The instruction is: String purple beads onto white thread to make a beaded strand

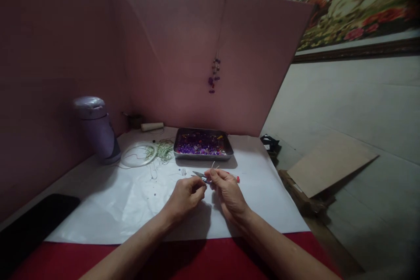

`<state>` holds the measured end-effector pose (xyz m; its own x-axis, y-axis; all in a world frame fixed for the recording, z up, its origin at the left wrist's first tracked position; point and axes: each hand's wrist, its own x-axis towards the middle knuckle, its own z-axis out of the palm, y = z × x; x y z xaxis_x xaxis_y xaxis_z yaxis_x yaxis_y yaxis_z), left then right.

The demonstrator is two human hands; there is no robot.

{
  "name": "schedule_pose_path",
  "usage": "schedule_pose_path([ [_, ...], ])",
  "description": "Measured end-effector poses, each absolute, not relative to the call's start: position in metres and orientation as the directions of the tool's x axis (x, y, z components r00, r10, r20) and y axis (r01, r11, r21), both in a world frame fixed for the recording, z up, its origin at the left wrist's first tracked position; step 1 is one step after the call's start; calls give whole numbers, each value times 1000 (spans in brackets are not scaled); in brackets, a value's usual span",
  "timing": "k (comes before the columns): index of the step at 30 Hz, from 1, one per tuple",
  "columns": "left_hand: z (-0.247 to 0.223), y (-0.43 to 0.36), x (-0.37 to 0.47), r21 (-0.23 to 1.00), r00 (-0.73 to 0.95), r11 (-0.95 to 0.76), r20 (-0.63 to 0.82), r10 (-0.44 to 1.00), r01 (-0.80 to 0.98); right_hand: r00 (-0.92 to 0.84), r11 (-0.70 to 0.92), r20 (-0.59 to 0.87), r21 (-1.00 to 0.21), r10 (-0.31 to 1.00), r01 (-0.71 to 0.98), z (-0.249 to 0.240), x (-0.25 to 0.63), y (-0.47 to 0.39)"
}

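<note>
Pinching white cord (213,164) w/ R hand (229,192), fingertips closed; L hand (183,197) adj., grip unclear. Grey-bladed snips (198,175) btwn. Purple-bead tray (203,156) 12 o'clock.

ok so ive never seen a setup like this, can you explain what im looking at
There is no machine here: these are a person's bare hands. The only picture comes from a camera worn on the head, looking forward and down.

A white sheet covers most of the surface. On it are a metal tray of mostly purple beads, a tangle of greenish thread, a pale ring and a purple bottle. A beaded strand hangs against the pink panel behind.

The right hand pinches a pale strand. Small metal blades show by the left hand; its exact grip is unclear.
</note>
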<state>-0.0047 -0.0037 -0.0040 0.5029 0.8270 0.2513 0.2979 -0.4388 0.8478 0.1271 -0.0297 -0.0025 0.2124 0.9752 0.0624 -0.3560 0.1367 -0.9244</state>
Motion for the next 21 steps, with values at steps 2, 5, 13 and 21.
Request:
schedule_pose_path([
  [2,-5,-4,-4,843,519,-439,237,821,310,210,146,80,-936,974,-321,0,127,-31],
  [5,-4,-3,-5,867,530,-376,162,832,326,151,111,55,-915,987,-387,6,130,-34],
  [13,17,20,-31,933,599,-170,-58,799,317,292,206,126,-944,948,-259,8,153,-21],
  [21,13,33,-49,873,624,-178,-168,763,453,385,236,209,-971,899,-23,-2,170,-8],
])
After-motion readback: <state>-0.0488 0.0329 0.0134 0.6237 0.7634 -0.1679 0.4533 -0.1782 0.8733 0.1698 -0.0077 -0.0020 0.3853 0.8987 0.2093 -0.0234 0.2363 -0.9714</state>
